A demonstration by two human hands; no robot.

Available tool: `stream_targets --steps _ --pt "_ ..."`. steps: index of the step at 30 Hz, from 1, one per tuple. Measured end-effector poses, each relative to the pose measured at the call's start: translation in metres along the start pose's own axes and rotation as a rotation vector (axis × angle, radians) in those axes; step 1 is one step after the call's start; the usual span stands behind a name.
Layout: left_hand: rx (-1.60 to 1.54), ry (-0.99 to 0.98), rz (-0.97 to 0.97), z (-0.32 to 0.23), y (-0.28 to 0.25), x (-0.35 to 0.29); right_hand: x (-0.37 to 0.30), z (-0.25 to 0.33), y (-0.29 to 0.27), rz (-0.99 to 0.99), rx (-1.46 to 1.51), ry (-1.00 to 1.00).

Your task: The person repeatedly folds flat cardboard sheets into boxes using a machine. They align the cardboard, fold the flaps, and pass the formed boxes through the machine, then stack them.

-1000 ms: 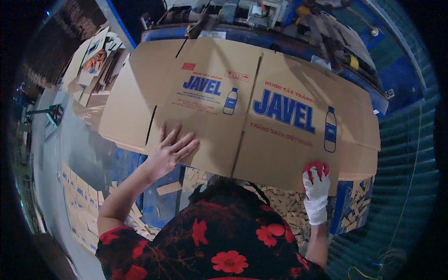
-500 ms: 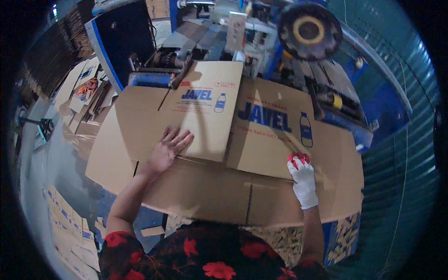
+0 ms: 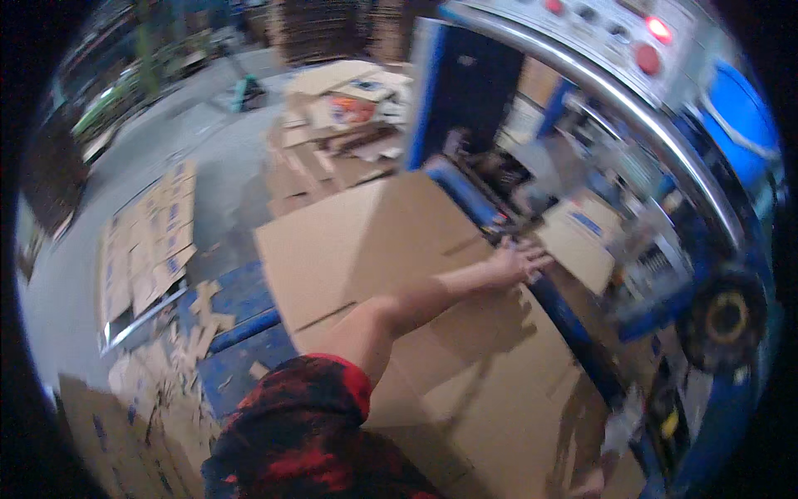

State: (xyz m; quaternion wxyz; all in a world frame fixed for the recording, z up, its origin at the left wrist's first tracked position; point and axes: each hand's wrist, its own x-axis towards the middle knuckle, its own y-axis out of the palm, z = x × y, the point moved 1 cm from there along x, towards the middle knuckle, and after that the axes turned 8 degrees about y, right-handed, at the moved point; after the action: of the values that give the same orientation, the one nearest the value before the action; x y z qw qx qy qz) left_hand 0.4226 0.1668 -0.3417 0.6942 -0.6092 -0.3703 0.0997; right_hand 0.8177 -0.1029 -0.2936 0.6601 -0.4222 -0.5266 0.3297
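My bare left hand (image 3: 519,260) reaches out over the blue machine's front edge, its fingers stretched and apart. Right by its fingertips lies a small cardboard sheet (image 3: 578,245) with blue print, partly inside the machine; whether they touch it is blurred. Beneath my left arm a large plain brown cardboard sheet (image 3: 332,237) with cut slots spreads over the work surface. My right hand (image 3: 625,413), in a whitish glove, is a smear at the lower right beside the machine, and its fingers cannot be made out.
Along the machine (image 3: 478,195) runs a curved metal rail (image 3: 615,91) under a panel with red buttons (image 3: 648,58). A dark round wheel (image 3: 725,320) stands at the right. Stacked cardboard (image 3: 341,125) sits behind, with printed flattened boxes (image 3: 150,237) and scraps (image 3: 208,320) at the left.
The view has swung left. My left hand has moved from the printed sheet's near end up to the machine's edge. That sheet now lies farther into the machine, apart from the large cardboard.
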Motion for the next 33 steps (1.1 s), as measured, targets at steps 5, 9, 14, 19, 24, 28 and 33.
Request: stream_targets --steps 5,9,14,19,24,28,33 --pt "0.256 -0.602 0.182 0.089 -0.108 -0.188 -0.111 -0.027 -0.051 -0.012 -0.132 0.180" --pt "0.348 -1.106 0.184 0.127 -0.178 -0.348 -0.201 0.001 -0.066 0.067 -0.275 0.424" --pt "0.041 -1.077 0.203 0.127 -0.187 -0.404 -0.266 0.042 -0.081 0.055 -0.256 0.568" --pt "-0.099 -0.942 0.162 0.138 -0.183 -0.439 -0.372 0.053 -0.125 -0.083 -0.037 0.843" --pt "-0.133 -0.702 0.155 0.175 -0.181 -0.449 -0.469 0.058 -0.143 -0.416 0.710 1.442" --pt "-0.259 -0.753 0.046 0.197 -0.210 -0.436 -0.469 0.058 -0.152 -1.035 1.223 1.267" --pt "-1.095 -0.574 -0.533 0.139 -0.245 -0.442 -0.445 0.104 -0.178 -0.863 0.891 1.024"
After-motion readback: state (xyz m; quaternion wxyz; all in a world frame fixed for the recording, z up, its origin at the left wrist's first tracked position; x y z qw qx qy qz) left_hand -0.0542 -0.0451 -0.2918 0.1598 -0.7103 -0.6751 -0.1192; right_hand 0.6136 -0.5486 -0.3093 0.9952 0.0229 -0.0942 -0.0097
